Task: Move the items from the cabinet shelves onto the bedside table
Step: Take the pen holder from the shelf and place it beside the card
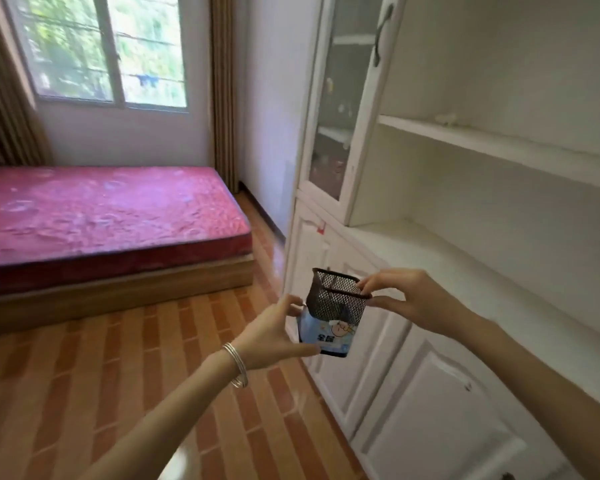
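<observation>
Cup (336,301): rim pinched by right hand (409,301); packet (326,339) just below cup, gripped by left hand (274,337); both before cabinet (416,393).

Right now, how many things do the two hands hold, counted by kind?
Black mesh holder: 1, pinched at its rim by the right hand
Blue packet: 1, held by the left hand
Total: 2

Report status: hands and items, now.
Right hand pinches mesh holder by rim. Left hand grips blue packet below it. Bedside table not in view.
</observation>
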Action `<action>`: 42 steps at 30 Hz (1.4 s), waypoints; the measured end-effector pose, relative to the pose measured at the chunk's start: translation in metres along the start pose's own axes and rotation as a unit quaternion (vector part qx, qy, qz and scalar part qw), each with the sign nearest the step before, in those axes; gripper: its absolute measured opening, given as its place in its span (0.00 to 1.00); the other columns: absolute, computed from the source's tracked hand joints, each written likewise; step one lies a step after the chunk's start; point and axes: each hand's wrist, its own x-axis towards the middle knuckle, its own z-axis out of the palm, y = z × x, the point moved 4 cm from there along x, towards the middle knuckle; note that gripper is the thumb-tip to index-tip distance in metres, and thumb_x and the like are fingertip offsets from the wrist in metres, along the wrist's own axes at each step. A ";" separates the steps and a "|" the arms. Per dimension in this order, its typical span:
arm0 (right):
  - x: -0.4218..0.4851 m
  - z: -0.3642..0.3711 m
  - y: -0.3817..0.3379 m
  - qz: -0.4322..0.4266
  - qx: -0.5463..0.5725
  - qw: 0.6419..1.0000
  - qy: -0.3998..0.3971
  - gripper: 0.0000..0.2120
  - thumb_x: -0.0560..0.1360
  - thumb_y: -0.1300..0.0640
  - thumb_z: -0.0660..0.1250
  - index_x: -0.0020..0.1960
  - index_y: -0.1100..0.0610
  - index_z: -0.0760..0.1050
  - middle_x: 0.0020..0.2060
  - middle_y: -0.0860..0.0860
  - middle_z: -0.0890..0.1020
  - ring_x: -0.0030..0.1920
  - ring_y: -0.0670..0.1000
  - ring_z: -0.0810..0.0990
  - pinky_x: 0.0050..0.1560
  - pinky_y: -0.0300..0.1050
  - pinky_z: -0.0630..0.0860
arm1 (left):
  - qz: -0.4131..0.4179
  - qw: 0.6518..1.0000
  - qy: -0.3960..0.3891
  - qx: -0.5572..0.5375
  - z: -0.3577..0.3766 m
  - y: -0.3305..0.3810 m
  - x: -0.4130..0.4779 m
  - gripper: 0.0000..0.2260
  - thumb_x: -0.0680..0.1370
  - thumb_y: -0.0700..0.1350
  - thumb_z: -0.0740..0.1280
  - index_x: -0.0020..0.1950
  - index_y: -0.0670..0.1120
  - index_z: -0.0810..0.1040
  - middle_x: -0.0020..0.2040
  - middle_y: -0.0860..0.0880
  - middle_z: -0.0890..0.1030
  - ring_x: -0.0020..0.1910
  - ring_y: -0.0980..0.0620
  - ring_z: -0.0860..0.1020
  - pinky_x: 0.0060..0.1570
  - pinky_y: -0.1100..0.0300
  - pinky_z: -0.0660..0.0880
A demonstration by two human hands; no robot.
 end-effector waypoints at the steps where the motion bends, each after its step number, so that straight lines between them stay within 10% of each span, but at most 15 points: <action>1: 0.022 0.016 -0.014 -0.025 0.001 1.000 -0.012 0.07 0.73 0.47 0.67 0.48 0.48 0.78 0.47 0.48 0.83 0.47 0.47 0.81 0.50 0.43 0.76 | -0.011 1.000 0.018 0.007 -0.021 -0.014 -0.014 0.37 0.61 0.62 0.72 0.64 0.49 0.65 0.58 0.54 0.76 0.56 0.59 0.74 0.55 0.57 0.73; 8: 0.166 0.137 -0.128 -0.156 0.019 0.985 -0.067 0.06 0.71 0.56 0.71 0.47 0.55 0.81 0.47 0.49 0.83 0.48 0.43 0.79 0.51 0.34 0.74 | -0.107 0.988 0.100 0.051 -0.166 -0.119 -0.123 0.35 0.64 0.57 0.75 0.65 0.49 0.64 0.59 0.55 0.74 0.58 0.60 0.72 0.57 0.60 0.72; 19: 0.336 0.309 -0.322 -0.303 0.093 0.944 -0.088 0.06 0.70 0.51 0.68 0.46 0.50 0.77 0.47 0.45 0.81 0.46 0.48 0.81 0.44 0.54 0.78 | -0.225 0.950 0.203 0.078 -0.363 -0.241 -0.299 0.40 0.61 0.66 0.71 0.65 0.48 0.65 0.58 0.53 0.74 0.58 0.59 0.72 0.56 0.58 0.72; 32: 0.504 0.439 -0.384 -0.371 0.096 0.913 -0.139 0.05 0.70 0.55 0.72 0.45 0.51 0.78 0.46 0.45 0.82 0.47 0.48 0.79 0.44 0.53 0.79 | -0.333 0.898 0.283 0.058 -0.466 -0.372 -0.334 0.34 0.66 0.59 0.73 0.67 0.51 0.63 0.61 0.52 0.73 0.60 0.58 0.70 0.58 0.59 0.71; 42: 0.673 0.502 -0.412 -0.403 0.116 0.884 -0.206 0.06 0.68 0.56 0.70 0.44 0.48 0.79 0.44 0.39 0.81 0.45 0.38 0.76 0.43 0.30 0.72 | -0.391 0.843 0.368 -0.047 -0.552 -0.461 -0.292 0.35 0.66 0.60 0.73 0.66 0.52 0.62 0.61 0.55 0.72 0.59 0.63 0.71 0.47 0.80 0.64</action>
